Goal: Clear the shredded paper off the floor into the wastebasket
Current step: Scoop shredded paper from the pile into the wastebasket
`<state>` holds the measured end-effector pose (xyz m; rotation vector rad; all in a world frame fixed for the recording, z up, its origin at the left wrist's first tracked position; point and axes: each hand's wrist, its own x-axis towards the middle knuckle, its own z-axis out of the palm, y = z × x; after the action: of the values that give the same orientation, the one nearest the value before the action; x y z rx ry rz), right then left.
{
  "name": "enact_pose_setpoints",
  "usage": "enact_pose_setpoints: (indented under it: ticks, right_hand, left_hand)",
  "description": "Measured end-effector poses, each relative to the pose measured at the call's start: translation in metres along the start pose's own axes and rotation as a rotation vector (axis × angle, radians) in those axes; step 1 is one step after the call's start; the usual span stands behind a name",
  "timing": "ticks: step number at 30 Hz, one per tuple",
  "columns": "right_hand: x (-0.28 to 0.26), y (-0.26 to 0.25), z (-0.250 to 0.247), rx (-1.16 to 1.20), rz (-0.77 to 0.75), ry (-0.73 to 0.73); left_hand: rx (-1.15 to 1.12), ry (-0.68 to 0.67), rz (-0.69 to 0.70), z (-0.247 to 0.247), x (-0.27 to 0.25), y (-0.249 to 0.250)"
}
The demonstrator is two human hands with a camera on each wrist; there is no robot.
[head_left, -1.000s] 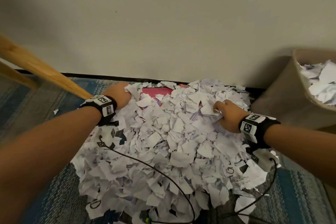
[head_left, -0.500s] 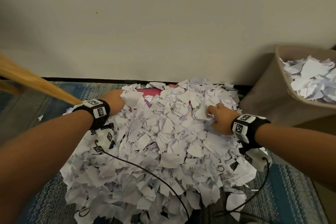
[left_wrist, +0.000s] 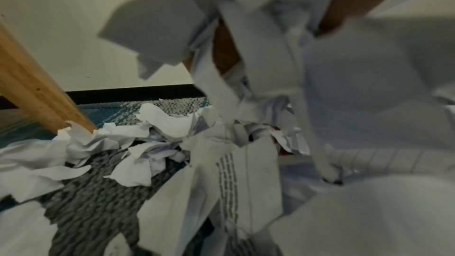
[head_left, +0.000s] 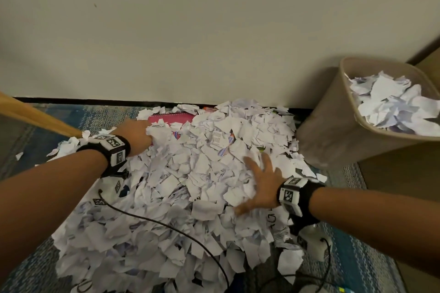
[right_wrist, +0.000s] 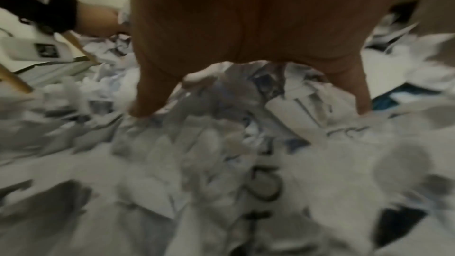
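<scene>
We see our right hand (head_left: 263, 184) spread flat on the shredded paper (head_left: 181, 188) heaped on the floor by the wall. Our left hand (head_left: 137, 134), at ten o'clock in the heap, grips scraps, fingers buried. The wastebasket (head_left: 333, 126) stands at two o'clock, part-filled.

Likely an office or a room at home. A plain wall (head_left: 214, 31) with dark baseboard (head_left: 95, 100) meets a woven blue-grey rug (head_left: 357, 257). A tan wastebasket (head_left: 333, 131) stands at right, a wooden furniture leg (head_left: 35, 116) at left.
</scene>
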<state>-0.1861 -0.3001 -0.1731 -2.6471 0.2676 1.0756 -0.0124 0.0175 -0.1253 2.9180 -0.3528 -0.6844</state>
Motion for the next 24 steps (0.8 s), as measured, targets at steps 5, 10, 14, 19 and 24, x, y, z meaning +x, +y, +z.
enact_pose_setpoints:
  ticks: [5, 10, 14, 19, 24]
  right_hand:
    - [0.007, -0.016, 0.008, -0.138, 0.066, 0.052]
    - [0.014, -0.004, -0.027, -0.166, -0.022, 0.029]
    - [0.01, 0.006, -0.055, -0.133, -0.03, 0.097]
    - [0.003, 0.008, -0.081, -0.011, -0.064, 0.224]
    - [0.0, 0.004, -0.092, 0.133, -0.116, 0.379]
  left_hand:
    - [-0.01, 0.004, -0.02, -0.003, -0.006, 0.01]
    - [-0.043, -0.019, -0.005, -0.006, -0.012, 0.007]
    - [-0.048, 0.004, 0.004, -0.006, -0.011, 0.003]
    - [-0.085, 0.052, 0.022, -0.01, -0.012, 0.003]
    - [-0.034, 0.051, 0.038, -0.014, -0.014, 0.008]
